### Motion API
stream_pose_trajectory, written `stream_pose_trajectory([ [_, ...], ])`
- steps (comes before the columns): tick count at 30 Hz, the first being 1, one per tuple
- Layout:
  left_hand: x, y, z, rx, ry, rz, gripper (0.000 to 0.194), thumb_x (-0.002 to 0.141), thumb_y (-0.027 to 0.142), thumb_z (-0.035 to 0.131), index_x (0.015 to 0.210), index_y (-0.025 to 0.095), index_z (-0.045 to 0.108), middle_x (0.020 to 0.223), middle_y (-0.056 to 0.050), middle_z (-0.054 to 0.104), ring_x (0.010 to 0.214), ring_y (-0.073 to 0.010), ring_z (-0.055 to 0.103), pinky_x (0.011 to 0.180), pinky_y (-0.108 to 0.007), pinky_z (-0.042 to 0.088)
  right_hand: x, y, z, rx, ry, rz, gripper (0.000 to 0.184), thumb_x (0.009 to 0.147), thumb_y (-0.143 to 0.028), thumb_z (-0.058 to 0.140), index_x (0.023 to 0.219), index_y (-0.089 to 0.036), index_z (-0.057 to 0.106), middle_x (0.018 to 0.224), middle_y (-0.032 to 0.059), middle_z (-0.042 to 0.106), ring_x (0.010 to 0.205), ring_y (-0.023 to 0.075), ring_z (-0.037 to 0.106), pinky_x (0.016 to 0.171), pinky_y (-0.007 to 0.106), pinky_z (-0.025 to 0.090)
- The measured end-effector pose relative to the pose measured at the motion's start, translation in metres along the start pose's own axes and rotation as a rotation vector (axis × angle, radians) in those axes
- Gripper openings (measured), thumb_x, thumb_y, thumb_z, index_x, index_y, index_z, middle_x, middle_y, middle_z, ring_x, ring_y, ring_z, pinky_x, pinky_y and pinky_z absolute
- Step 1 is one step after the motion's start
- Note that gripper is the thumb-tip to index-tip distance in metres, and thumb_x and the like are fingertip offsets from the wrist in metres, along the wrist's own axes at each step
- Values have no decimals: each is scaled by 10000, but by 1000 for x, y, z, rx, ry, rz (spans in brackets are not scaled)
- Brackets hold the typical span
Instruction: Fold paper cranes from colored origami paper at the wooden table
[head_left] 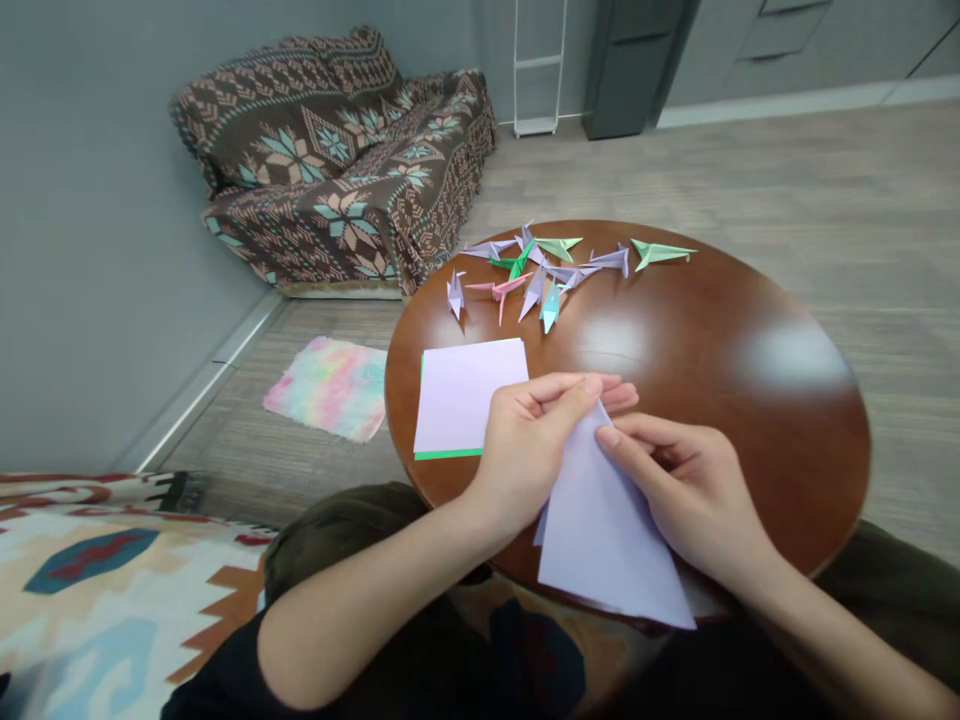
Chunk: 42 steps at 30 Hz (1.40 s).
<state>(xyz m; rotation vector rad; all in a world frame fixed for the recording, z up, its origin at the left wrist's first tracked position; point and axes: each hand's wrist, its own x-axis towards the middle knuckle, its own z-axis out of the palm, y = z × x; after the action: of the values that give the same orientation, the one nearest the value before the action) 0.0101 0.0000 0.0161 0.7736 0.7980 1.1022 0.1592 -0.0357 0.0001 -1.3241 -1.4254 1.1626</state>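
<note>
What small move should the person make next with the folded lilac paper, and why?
Probably the right hand should press the folded lilac paper sheet flat against the round brown wooden table: the left hand pinches the sheet's top corner, but its layers fan apart at the lower edge.

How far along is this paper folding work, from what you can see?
Done: about ten folded paper cranes lie on the round wooden table. In hand: the left hand and right hand hold a partly folded lilac sheet. Left: a flat lilac square lies on a green sheet, both unfolded.
</note>
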Motion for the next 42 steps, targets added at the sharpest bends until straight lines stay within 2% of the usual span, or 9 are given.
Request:
stream_pose_trajectory([
  [5,10,8,-5,-31,111,122,264,813,411,851,895,163,812,966,-98,838,1014,-257,795,999,-381,573,-1,0,2,34,-48,20,361,963,-435,669,748,-165,775,620,9,614,530,115,479,474,224,370],
  [8,9,12,-6,111,61,109,310,800,455,854,890,159,825,949,-92,828,935,-227,774,881,-320,574,-1,0,2,104,-11,44,325,945,-436,696,774,-174,782,641,10,651,535,119,511,478,219,389],
  [11,3,11,-4,302,15,82,260,779,411,876,835,160,835,834,-48,797,763,-166,693,708,-257,507,1,0,0,151,10,58,306,915,-439,734,757,-179,772,636,6,655,532,121,524,473,217,404],
  [14,0,10,-2,350,15,80,226,777,374,874,756,155,822,722,-20,746,663,-127,602,635,-242,441,3,-1,-2,146,21,40,301,917,-443,740,772,-181,770,660,10,674,546,122,538,483,214,423],
  [20,0,11,0,361,9,69,206,748,353,894,711,163,823,733,-38,756,699,-147,611,662,-257,449,4,0,-4,99,113,-12,265,911,-422,763,773,-196,766,694,13,715,578,124,575,511,211,444],
  [29,4,9,-6,325,61,87,222,728,376,913,773,171,841,746,-44,768,688,-152,630,649,-265,473,1,-2,-4,76,97,-29,217,901,-382,775,782,-201,783,675,9,722,555,120,589,505,209,444],
  [36,-1,8,-1,273,-24,84,154,763,312,896,777,172,831,810,-42,791,773,-158,684,757,-261,538,1,-3,-3,114,189,-59,163,893,-353,790,809,-214,779,734,9,754,613,129,644,558,207,506],
  [42,1,7,-4,262,9,114,199,752,339,898,732,170,795,702,-13,721,653,-122,589,642,-246,468,-4,-6,-1,22,232,-96,179,884,-368,798,789,-218,774,695,8,739,554,133,641,488,212,508],
])
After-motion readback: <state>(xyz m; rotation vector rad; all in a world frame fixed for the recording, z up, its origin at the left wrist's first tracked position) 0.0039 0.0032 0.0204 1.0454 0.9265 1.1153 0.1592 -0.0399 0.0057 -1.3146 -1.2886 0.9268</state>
